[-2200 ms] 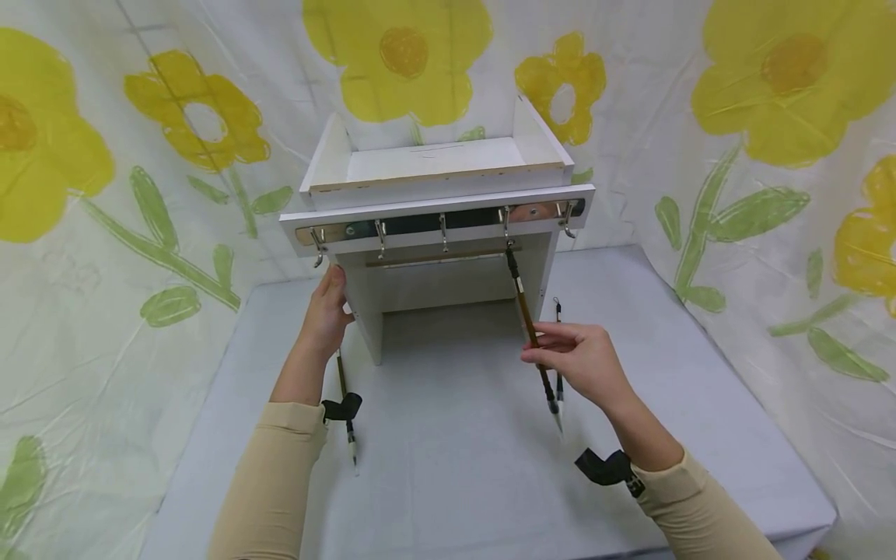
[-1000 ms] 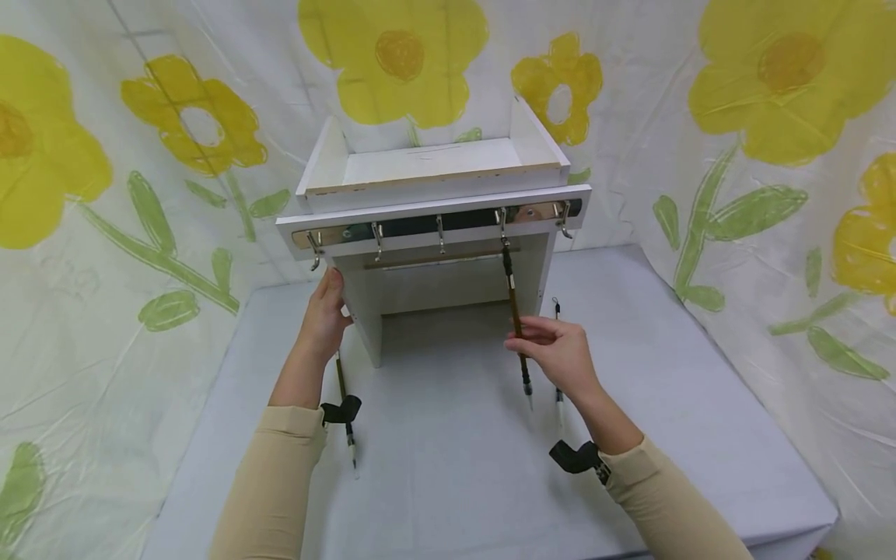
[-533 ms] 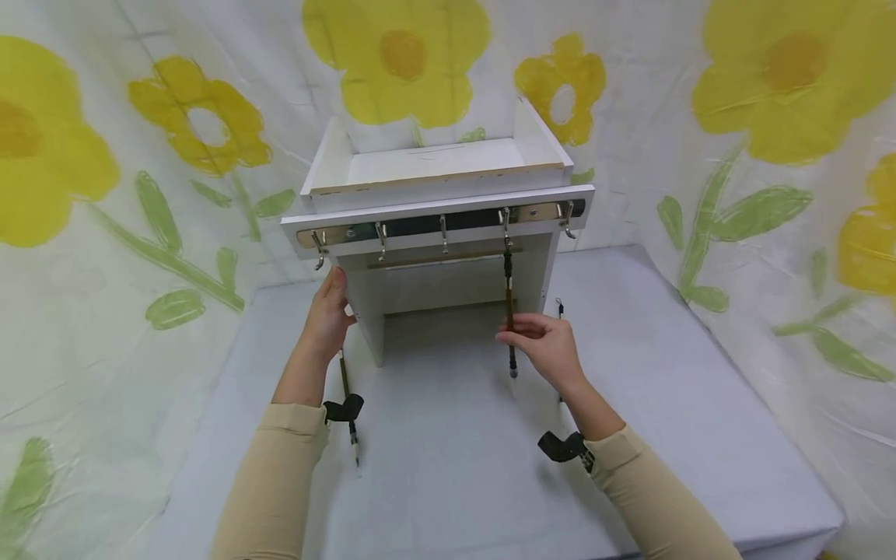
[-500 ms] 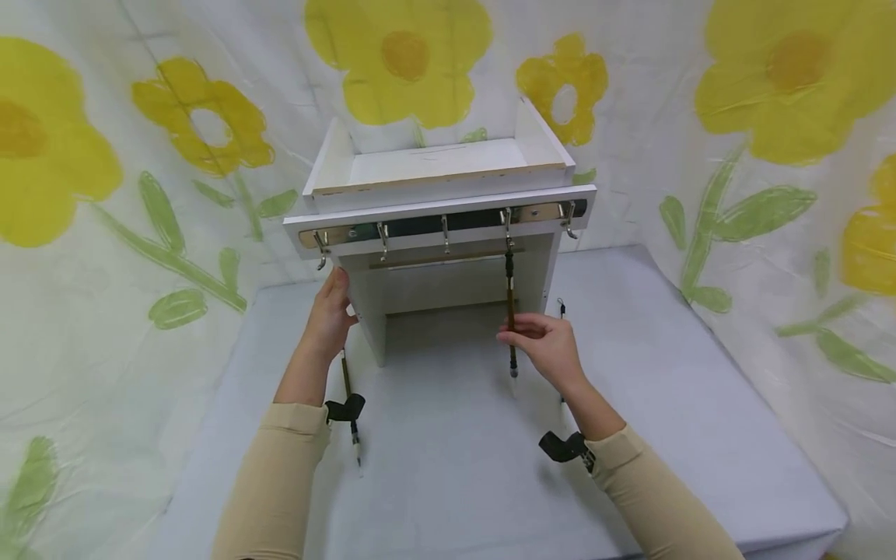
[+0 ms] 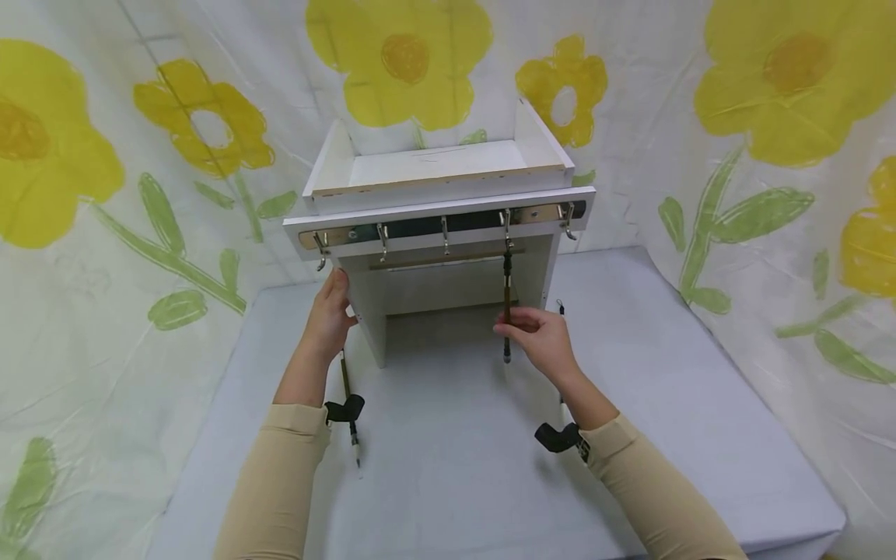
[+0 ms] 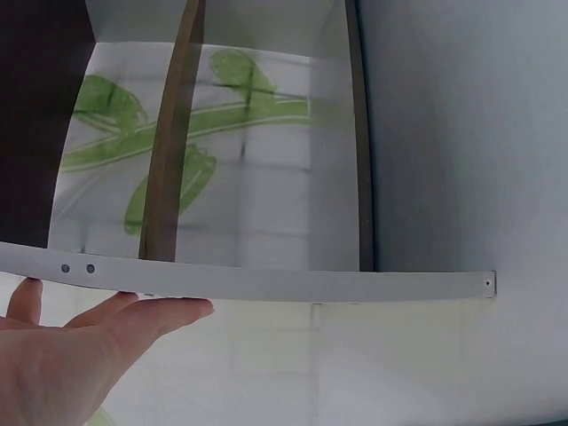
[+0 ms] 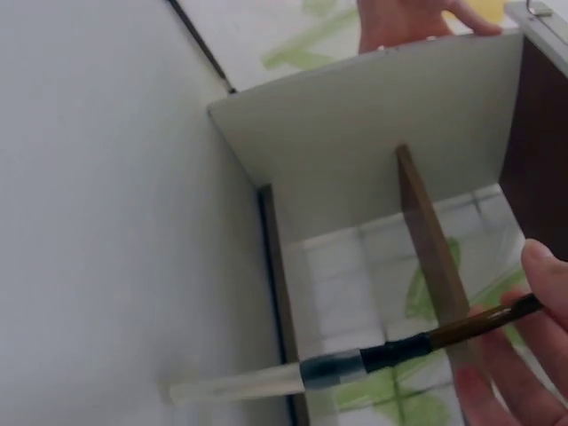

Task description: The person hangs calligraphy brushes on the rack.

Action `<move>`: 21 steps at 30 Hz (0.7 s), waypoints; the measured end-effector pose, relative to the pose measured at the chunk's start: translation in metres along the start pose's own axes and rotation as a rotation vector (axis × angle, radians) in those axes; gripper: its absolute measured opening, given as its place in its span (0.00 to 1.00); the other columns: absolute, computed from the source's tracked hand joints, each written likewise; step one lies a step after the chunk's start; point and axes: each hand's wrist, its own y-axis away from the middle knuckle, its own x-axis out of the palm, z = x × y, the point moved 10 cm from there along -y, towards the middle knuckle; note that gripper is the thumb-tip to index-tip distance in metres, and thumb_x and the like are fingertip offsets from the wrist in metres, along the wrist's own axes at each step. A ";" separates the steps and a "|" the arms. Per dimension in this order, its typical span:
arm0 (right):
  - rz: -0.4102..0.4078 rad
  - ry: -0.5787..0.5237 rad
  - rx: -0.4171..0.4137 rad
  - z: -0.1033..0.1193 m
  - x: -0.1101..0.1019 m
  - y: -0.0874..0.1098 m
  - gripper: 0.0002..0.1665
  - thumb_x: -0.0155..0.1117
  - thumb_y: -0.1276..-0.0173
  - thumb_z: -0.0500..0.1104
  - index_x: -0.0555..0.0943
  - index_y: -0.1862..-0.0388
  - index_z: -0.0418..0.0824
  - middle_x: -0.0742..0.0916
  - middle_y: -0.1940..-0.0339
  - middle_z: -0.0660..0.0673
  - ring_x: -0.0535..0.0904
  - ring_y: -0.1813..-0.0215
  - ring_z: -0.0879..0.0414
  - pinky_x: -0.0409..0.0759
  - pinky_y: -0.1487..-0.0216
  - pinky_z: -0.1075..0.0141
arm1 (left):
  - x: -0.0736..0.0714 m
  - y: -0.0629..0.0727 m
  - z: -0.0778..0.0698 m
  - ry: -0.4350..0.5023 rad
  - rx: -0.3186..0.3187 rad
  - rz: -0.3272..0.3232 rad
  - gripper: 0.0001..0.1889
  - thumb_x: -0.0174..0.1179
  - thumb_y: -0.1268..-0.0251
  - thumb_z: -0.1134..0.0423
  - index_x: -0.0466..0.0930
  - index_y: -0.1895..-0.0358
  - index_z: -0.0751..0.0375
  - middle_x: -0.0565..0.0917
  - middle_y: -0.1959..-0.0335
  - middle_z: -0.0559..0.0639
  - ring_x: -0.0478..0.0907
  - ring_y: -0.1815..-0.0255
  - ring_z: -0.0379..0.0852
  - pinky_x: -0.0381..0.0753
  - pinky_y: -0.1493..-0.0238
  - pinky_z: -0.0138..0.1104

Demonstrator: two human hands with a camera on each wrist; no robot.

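In the head view, my right hand point(image 5: 537, 342) pinches the brown handle of a calligraphy brush point(image 5: 507, 284) between thumb and fingers. The brush hangs upright with its dark top end at the fourth hook point(image 5: 507, 227) from the left; whether its loop sits over the hook is too small to tell. Its pale bristles point(image 7: 235, 386) point down in the right wrist view. My left hand point(image 5: 327, 315) rests against the outside of the left side panel point(image 5: 367, 311) of a white shelf point(image 5: 437, 159), fingers fairly straight along the panel point(image 6: 373, 286) in the left wrist view.
A metal rail point(image 5: 413, 225) with several hooks runs across the shelf's front. Two more brushes lie on the white-covered table point(image 5: 448, 467): a left brush point(image 5: 355, 443) and a right brush point(image 5: 561, 309), partly hidden by my arm. A flowered curtain point(image 5: 630, 93) stands behind.
My right hand has moved left and slightly up, bringing the brush from a slant to nearly vertical under the hook. My left hand stays on the panel.
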 end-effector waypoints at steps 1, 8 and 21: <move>-0.002 0.010 0.000 0.000 0.000 0.000 0.18 0.75 0.35 0.42 0.86 0.48 0.36 0.90 0.51 0.39 0.88 0.49 0.47 0.84 0.48 0.67 | -0.001 -0.001 0.002 0.003 0.003 -0.001 0.34 0.38 0.22 0.37 0.43 0.17 0.37 0.48 0.16 0.47 0.44 0.17 0.59 0.48 0.26 0.69; -0.029 0.066 -0.059 0.008 -0.006 0.000 0.22 0.76 0.36 0.45 0.86 0.45 0.40 0.90 0.49 0.41 0.88 0.49 0.48 0.85 0.51 0.66 | 0.005 0.008 -0.012 -0.001 -0.003 0.012 0.34 0.36 0.19 0.41 0.41 0.17 0.42 0.46 0.16 0.51 0.44 0.17 0.60 0.48 0.26 0.68; 0.016 -0.156 0.069 0.007 -0.030 0.006 0.32 0.64 0.26 0.52 0.74 0.31 0.34 0.85 0.40 0.32 0.87 0.50 0.57 0.87 0.51 0.60 | 0.009 0.010 -0.016 -0.020 -0.003 0.015 0.33 0.36 0.19 0.42 0.41 0.17 0.41 0.46 0.16 0.50 0.43 0.17 0.59 0.49 0.26 0.68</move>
